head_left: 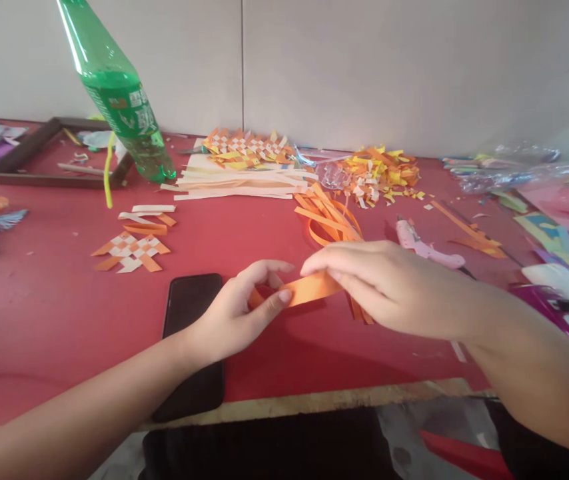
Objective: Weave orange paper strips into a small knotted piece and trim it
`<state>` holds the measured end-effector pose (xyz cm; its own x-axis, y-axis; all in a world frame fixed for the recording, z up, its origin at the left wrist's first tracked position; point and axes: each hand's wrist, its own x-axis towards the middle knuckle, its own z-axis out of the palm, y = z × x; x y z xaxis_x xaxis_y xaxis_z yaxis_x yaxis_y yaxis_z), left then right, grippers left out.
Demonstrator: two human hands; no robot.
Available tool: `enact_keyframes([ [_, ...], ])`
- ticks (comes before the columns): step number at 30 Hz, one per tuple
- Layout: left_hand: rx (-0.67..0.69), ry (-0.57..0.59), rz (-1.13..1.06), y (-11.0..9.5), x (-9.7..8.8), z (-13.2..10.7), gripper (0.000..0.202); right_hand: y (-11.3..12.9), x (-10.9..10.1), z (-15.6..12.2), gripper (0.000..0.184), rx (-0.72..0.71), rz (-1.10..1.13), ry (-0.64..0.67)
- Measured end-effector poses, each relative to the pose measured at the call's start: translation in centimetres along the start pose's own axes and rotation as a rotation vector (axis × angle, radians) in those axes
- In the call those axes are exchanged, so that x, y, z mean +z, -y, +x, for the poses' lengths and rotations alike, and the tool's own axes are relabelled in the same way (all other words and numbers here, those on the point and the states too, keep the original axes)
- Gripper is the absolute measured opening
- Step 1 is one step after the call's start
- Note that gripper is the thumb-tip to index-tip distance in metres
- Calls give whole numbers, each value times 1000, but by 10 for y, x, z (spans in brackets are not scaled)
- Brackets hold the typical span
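An orange paper strip (313, 289) is stretched between my two hands, above the red table. My left hand (249, 307) pinches its left part between thumb and fingers. Over its right end my right hand (372, 283) is closed, fingers pressed together and pointing left. Behind my right hand lies a bundle of orange paper strips (332, 220), some poking out below the hand. Left of my hands rests a small woven orange-and-white paper piece (132, 250), with folded strips (145, 229) just behind it. A black phone (192, 373) lies partly beneath my left wrist.
A green bottle (129, 113) stands at the back left by a dark frame (24, 177). White paper strips (244, 183), woven pieces (249, 143) and a heap of paper scraps (384, 170) line the wall. A pink glue gun (427, 247) lies right, near a purple object (539, 307).
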<state>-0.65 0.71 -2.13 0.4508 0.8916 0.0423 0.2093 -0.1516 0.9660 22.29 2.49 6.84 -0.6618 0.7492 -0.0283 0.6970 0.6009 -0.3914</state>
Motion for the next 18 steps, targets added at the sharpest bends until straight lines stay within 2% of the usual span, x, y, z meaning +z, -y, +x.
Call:
enact_keyframes([
  [3, -17, -129, 31, 3, 1, 2, 25, -20, -3, -3, 27, 90, -144, -91],
  [6, -39, -151, 18, 6, 1, 4, 23, -39, -2, -5, 22, 138, -256, -133],
  [9, -77, -167, 35, 6, 0, 4, 21, -44, 5, -4, 19, 130, -370, -156],
  [12, -108, -175, 74, 5, 0, 5, 21, -31, 22, 2, 14, 7, -448, -252],
  [15, -145, -193, 139, 3, -1, 6, 23, -13, 48, 7, 9, -170, -230, -438],
  [18, -150, -208, 171, 1, 0, 5, 24, -6, 75, 11, 15, -261, -79, -463],
])
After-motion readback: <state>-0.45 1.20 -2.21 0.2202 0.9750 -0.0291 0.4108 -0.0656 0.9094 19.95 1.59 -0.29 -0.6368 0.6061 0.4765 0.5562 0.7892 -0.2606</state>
